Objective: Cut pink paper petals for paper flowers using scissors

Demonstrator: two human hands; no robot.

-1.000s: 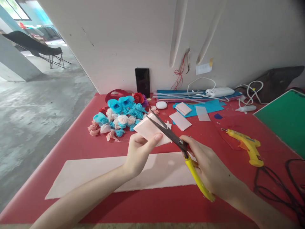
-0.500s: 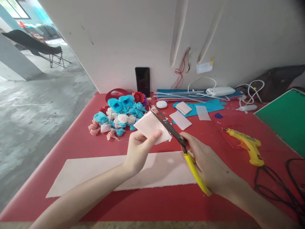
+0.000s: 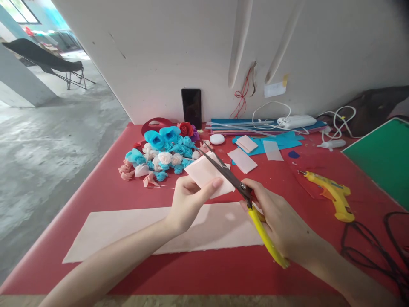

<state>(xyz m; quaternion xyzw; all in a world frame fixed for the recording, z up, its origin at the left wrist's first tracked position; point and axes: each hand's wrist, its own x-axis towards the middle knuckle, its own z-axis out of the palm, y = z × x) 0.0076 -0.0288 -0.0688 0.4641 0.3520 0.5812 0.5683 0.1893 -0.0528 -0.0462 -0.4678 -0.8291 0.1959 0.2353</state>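
Observation:
My left hand (image 3: 190, 204) pinches a folded pale pink piece of paper (image 3: 204, 170) between thumb and fingers. In my right hand (image 3: 275, 213) is a pair of scissors (image 3: 238, 183) with yellow handles, its dark blades parted and lying across the far right edge of the folded paper. Beneath both hands a long pale pink paper strip (image 3: 121, 232) lies flat on the red table (image 3: 191, 277). Smaller pale pink pieces (image 3: 243, 160) rest beyond the scissors. My right fingers are partly hidden behind the handles.
Blue, white, pink and red paper roses (image 3: 164, 158) are heaped at the back left. A phone (image 3: 191, 108) leans on the wall. To the right lie a yellow glue gun (image 3: 332, 194) with a dark cord, blue paper (image 3: 283, 143) and a green board (image 3: 383, 157).
The folded paper has shifted slightly right in my left hand. The scissor blades have opened wider, and the yellow handles have spread a little lower and to the right.

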